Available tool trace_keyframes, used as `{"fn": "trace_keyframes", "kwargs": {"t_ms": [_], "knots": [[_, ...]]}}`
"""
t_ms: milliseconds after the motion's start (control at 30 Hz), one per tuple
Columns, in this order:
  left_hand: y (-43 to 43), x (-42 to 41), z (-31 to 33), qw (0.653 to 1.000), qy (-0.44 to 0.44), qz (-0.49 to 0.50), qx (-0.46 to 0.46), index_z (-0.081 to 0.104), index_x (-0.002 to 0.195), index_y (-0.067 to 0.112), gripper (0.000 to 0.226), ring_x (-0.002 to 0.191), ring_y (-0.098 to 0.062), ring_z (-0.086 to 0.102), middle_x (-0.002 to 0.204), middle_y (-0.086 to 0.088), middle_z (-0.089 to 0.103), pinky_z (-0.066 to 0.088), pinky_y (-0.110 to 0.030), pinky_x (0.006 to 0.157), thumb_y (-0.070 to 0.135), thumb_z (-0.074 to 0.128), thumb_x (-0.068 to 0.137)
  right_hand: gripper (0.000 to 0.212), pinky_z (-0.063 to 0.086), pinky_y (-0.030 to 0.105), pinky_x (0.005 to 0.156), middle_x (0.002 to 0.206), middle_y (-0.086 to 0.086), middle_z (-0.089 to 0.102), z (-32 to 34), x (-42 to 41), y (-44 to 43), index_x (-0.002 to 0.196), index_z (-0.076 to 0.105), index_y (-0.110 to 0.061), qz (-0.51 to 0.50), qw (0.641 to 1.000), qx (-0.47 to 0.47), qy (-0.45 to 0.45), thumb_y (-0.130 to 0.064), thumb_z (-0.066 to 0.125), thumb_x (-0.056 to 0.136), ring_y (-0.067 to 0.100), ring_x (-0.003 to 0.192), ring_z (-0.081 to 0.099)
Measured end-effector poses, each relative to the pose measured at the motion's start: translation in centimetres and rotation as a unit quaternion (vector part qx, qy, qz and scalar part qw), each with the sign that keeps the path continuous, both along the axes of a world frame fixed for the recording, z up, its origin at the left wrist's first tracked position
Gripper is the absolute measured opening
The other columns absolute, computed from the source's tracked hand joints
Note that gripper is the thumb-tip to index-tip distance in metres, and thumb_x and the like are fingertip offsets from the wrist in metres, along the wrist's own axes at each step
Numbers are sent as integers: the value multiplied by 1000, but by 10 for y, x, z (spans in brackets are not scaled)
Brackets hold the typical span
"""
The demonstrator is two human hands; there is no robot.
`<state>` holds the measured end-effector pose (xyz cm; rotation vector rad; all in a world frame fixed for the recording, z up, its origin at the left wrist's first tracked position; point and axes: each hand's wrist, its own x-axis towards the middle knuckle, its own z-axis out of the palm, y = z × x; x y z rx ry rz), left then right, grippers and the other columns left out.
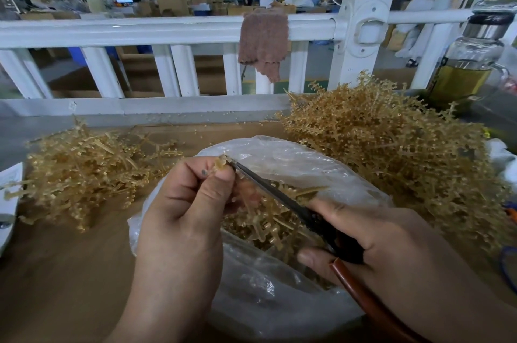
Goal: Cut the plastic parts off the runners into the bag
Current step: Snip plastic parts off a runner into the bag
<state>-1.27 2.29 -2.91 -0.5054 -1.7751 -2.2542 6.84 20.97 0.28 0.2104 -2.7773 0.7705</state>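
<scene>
Runners of tan, translucent plastic (391,152) are heaped tall and bushy on the right of the brown surface (70,272) in the head view, and their small parts look uncut. On the left lies a lower heap of thinner tan stalks (84,172), which I take to be runners already stripped. Between the two heaps, just under the hands, sits the clear plastic bag (307,158). Its mouth is open upward and a layer of cut tan parts (268,228) lies inside.

The left hand (181,202) pinches a short tan runner piece (221,161) between thumb and forefinger, with the other fingers curled, and holds it over the bag's mouth. The right hand (377,239) grips the dark-bladed scissors (279,195), its fingers closed round the black and reddish-brown handles. The blade tips touch the held piece. Whether the blades are parted or closed there is too fine to tell.

As a judgement, the job is in mid-course. The bag holds a fair layer of parts and the left heap suggests many runners are done. The right heap is the larger of the two, so more looks left than finished. The step in hand is snipping parts off this one piece so they drop into the bag.

Behind the surface stand a white railing (167,32) with a pinkish cloth (263,40) draped over it and a glass bottle of yellowish liquid (470,63).
</scene>
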Motion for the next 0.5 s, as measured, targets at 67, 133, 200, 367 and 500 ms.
{"fn": "trace_keyframes", "kwargs": {"t_ms": [67,133,200,367,500], "knots": [[1,0,0,1000,-12,-8,17,69,77,27,19,73,-21,69,78,-9,73,51,-34,73,27,58,92,60,44,8,73,85,-20,67,-1,0,-2,126,60,-44,-2,1000,-9,-7,-71,55,72,-6,82,60],[2,1,1,999,-23,-12,28,70,75,27,20,72,-18,68,77,-8,72,51,-32,71,27,59,91,63,44,11,76,87,-17,69,-2,0,-4,127,62,-38,-6,1000,-2,-7,-69,54,73,-4,83,60],[2,0,1,999,-32,-12,34,70,75,25,19,72,-19,69,78,-9,74,53,-31,70,28,59,90,61,45,12,73,83,-17,69,-2,0,-5,124,64,-36,-10,1000,5,-9,-68,55,74,-3,79,60],[1,-1,0,998,-50,-15,43,71,74,25,19,71,-18,68,80,-10,74,50,-34,71,30,61,89,63,46,15,74,83,-17,69,0,1,-7,127,61,-39,-14,1000,-9,-16,-70,53,73,-1,83,61],[0,-1,0,997,-57,-13,41,72,75,25,18,70,-17,69,80,-9,75,51,-31,68,32,62,88,68,46,13,76,87,-21,70,-1,1,-7,128,61,-41,-15,1000,-16,-21,-74,49,70,-6,87,60]]}}
